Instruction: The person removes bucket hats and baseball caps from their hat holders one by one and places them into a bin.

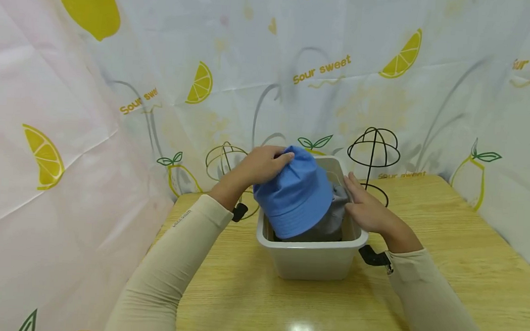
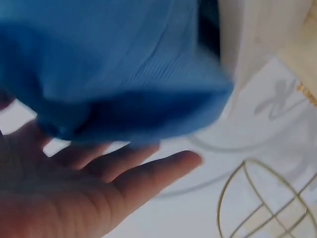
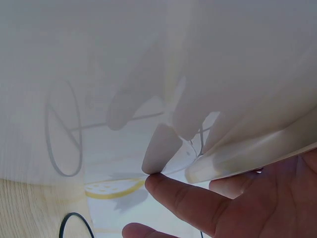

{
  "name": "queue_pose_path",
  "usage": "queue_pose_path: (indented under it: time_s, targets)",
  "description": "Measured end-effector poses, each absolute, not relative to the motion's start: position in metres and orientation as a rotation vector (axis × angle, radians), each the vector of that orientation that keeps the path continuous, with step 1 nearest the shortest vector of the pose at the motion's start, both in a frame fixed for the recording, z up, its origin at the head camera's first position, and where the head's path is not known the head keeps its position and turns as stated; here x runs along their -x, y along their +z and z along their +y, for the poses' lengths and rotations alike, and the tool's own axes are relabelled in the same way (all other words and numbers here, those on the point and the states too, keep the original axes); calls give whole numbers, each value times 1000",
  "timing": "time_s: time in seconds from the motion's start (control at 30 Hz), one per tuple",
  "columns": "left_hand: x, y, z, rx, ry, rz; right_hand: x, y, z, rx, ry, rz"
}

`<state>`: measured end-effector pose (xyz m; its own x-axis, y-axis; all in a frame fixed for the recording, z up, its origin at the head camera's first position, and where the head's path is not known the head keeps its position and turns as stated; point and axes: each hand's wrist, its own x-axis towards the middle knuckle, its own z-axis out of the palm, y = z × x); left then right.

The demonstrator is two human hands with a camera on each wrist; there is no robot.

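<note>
In the head view my left hand (image 1: 267,165) grips a light blue bucket hat (image 1: 297,195) by its crown, with the thumb on top. The hat is tilted over a pale grey plastic bin (image 1: 309,264), its brim facing me. From the left wrist, the hat's blue cloth (image 2: 129,64) looms close above my outstretched fingers. A grey cloth item (image 1: 330,222) lies inside the bin, partly hidden by the blue hat. My right hand (image 1: 369,207) holds the bin's right rim, thumb on the inner side. Its fingers (image 3: 188,198) touch the outer wall in the right wrist view.
Behind the bin stand a black wire hat stand (image 1: 373,152) on the right and a gold wire one (image 1: 224,158) on the left. The wooden table (image 1: 450,258) ends at a lemon-print curtain (image 1: 254,48) on the back and sides.
</note>
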<state>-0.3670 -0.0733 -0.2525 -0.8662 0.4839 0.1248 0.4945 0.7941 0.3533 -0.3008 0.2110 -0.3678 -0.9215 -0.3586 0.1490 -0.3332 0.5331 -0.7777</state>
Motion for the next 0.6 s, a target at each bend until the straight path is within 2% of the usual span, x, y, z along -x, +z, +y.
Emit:
queue_pose_path:
  time_s: [0.23, 0.43, 0.6]
  targets:
    - [363, -240, -95, 1081, -542, -3138, 299, -367, 209, 601, -1381, 2719]
    - [360, -242, -103, 1108, -750, -3346, 298, -367, 210, 601, -1371, 2725]
    - [363, -244, -98, 1182, -614, -3300, 300, -367, 210, 605, -1363, 2728]
